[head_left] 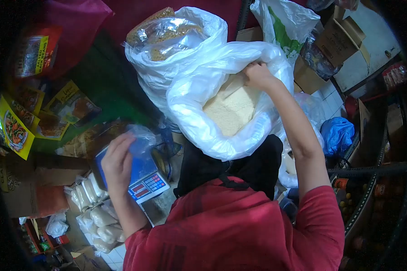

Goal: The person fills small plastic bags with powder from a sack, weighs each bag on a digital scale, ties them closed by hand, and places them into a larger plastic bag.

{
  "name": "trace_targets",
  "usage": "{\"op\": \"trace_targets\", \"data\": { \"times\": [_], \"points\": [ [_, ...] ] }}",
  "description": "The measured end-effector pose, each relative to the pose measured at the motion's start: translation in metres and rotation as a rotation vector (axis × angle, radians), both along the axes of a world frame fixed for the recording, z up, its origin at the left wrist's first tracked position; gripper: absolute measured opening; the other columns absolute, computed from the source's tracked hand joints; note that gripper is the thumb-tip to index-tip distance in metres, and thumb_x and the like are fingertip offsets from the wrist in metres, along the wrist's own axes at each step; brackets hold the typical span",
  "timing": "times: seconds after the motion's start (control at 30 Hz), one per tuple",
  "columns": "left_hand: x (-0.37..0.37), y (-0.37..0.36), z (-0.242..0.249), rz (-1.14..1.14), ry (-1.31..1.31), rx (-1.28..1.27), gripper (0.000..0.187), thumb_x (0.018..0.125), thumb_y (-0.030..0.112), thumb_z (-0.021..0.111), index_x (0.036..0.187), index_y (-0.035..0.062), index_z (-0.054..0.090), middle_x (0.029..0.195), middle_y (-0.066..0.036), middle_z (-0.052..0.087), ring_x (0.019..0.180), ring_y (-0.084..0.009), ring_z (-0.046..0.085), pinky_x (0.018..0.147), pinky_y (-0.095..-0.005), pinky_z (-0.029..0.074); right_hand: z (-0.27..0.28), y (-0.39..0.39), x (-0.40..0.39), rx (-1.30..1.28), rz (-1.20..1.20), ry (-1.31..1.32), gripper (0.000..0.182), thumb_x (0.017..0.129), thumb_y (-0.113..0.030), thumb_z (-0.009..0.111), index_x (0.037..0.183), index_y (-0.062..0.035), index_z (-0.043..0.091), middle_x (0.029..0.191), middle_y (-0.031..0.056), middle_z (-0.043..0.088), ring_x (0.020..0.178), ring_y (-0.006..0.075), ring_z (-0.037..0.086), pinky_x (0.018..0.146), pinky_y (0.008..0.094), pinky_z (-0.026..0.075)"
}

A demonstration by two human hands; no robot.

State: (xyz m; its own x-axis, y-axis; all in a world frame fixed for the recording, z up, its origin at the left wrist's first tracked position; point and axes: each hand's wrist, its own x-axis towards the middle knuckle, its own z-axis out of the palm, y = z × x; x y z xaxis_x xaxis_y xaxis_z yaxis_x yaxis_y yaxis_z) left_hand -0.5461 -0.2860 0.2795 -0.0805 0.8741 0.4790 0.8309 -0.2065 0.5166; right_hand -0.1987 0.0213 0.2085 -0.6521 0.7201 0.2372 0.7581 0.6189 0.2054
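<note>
- The left hand (117, 165) is raised over the left part of a blue weighing scale (150, 186), its fingers close together and slightly bent, pointing to the far side. A clear plastic bag (143, 134) lies beside the fingertips; I cannot tell if they pinch it.
- The right hand (257, 76) is at the far right part of the open white sack (192, 131), just inside the rolled rim. Its fingers are curled and the tips are hidden, so I cannot tell if they are clamped on anything.
- The pale granular contents (230, 110) lie inside this sack, in the middle of the scene, beyond the person's dark-clothed legs (203, 167).
- The scale has its red display and keypad on the near side, left of the sack.
- At the far left of that sack, against it, 1 more white sack (153, 74) holds clear packs of yellow-orange pieces (174, 34).
- Small filled bags (99, 217) are piled on the near left, beside the scale.
- Yellow printed packets (16, 126) are on the left, with 1 red packet (38, 53) farther away.
- On the right are a blue plastic bag (338, 135) and, farther off, an open cardboard box (337, 43).
</note>
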Motion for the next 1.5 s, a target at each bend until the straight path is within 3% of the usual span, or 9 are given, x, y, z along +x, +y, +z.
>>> {"op": "trace_targets", "data": {
  "times": [0.13, 0.23, 0.4, 0.6, 0.73, 0.97, 1.2, 1.27, 1.5],
  "points": [
    [0.012, 0.005, -0.012, -0.032, -0.024, -0.047, 0.033, 0.074, -0.008, 0.051, 0.103, 0.0008, 0.065, 0.108, -0.016, 0.063, 0.098, -0.0298, 0.063, 0.084, -0.0319, 0.048, 0.012, 0.005, -0.012, 0.102, 0.087, -0.154, 0.039, 0.072, -0.015, 0.069, 0.111, -0.0114, 0.062, 0.106, 0.0124, 0.065, 0.106, 0.0290, 0.060, 0.093, 0.0456, 0.043],
    [0.020, 0.013, -0.012, -0.040, -0.112, -0.076, 0.034, 0.074, -0.008, 0.051, 0.104, 0.0004, 0.065, 0.109, -0.017, 0.063, 0.100, -0.0301, 0.062, 0.085, -0.0313, 0.048, 0.055, -0.028, -0.006, -0.159, -0.091, -0.241, 0.035, 0.072, -0.014, 0.068, 0.106, -0.0116, 0.061, 0.101, 0.0112, 0.065, 0.099, 0.0292, 0.062, 0.092, 0.0472, 0.042],
    [0.021, 0.027, -0.011, -0.055, -0.192, -0.040, 0.037, 0.076, -0.009, 0.048, 0.108, 0.0001, 0.064, 0.113, -0.016, 0.063, 0.102, -0.0279, 0.062, 0.087, -0.0309, 0.047, 0.089, -0.085, 0.049, -0.047, -0.126, -0.290, 0.041, 0.070, -0.021, 0.071, 0.108, -0.0131, 0.060, 0.089, 0.0095, 0.063, 0.084, 0.0291, 0.065, 0.077, 0.0419, 0.049],
    [0.039, 0.045, -0.013, -0.120, -0.276, -0.019, 0.035, 0.078, -0.007, 0.048, 0.109, -0.0002, 0.064, 0.114, -0.016, 0.062, 0.103, -0.0267, 0.061, 0.087, -0.0294, 0.046, -0.004, -0.083, 0.025, -0.294, -0.098, -0.089, 0.041, 0.071, -0.029, 0.072, 0.105, -0.0114, 0.061, 0.092, 0.0094, 0.062, 0.089, 0.0286, 0.063, 0.072, 0.0403, 0.050],
    [0.039, 0.045, -0.002, -0.150, -0.292, 0.004, 0.035, 0.078, -0.005, 0.049, 0.110, -0.0014, 0.063, 0.114, -0.016, 0.062, 0.104, -0.0274, 0.061, 0.089, -0.0301, 0.045, -0.005, -0.089, 0.017, -0.386, -0.116, 0.075, 0.034, 0.074, -0.032, 0.070, 0.095, -0.0069, 0.063, 0.092, 0.0117, 0.063, 0.088, 0.0293, 0.064, 0.073, 0.0427, 0.051],
    [0.045, 0.047, 0.033, -0.258, -0.612, -0.008, 0.035, 0.080, 0.002, 0.048, 0.110, -0.0020, 0.065, 0.117, -0.011, 0.060, 0.078, -0.0092, 0.057, 0.059, -0.0196, 0.043, -0.033, -0.089, -0.021, -0.338, -0.139, 0.146, 0.031, 0.076, -0.030, 0.071, 0.096, -0.0069, 0.063, 0.089, 0.0113, 0.061, 0.088, 0.0305, 0.062, 0.074, 0.0412, 0.049],
    [0.104, 0.114, 0.006, -0.600, -0.801, -0.610, 0.036, 0.080, 0.006, 0.048, 0.110, -0.0032, 0.064, 0.093, -0.009, 0.063, 0.059, -0.0091, 0.054, 0.054, -0.0221, 0.043, -0.011, -0.090, 0.008, -0.437, -0.085, 0.299, 0.034, 0.076, -0.035, 0.070, 0.094, -0.0060, 0.064, 0.094, 0.0128, 0.063, 0.092, 0.0302, 0.062, 0.075, 0.0407, 0.049],
    [0.110, 0.135, -0.013, -0.553, -0.581, -0.792, 0.038, 0.078, 0.005, 0.050, 0.112, -0.0049, 0.063, 0.075, -0.007, 0.061, 0.052, -0.0094, 0.052, 0.050, -0.0244, 0.043, 0.010, -0.090, 0.027, -0.425, -0.103, 0.380, 0.040, 0.076, -0.037, 0.071, 0.101, -0.0053, 0.065, 0.098, 0.0146, 0.065, 0.090, 0.0317, 0.062, 0.076, 0.0396, 0.049],
    [0.120, 0.161, -0.007, -0.481, -0.405, -0.801, 0.042, 0.075, 0.010, 0.058, 0.113, -0.0080, 0.060, 0.072, -0.010, 0.063, 0.048, -0.0130, 0.056, 0.049, -0.0271, 0.046, 0.092, -0.096, 0.072, -0.495, -0.091, 0.500, 0.054, 0.075, -0.036, 0.074, 0.118, -0.0064, 0.061, 0.097, 0.0166, 0.067, 0.076, 0.0256, 0.064, 0.071, 0.0355, 0.050]
  ]
}}
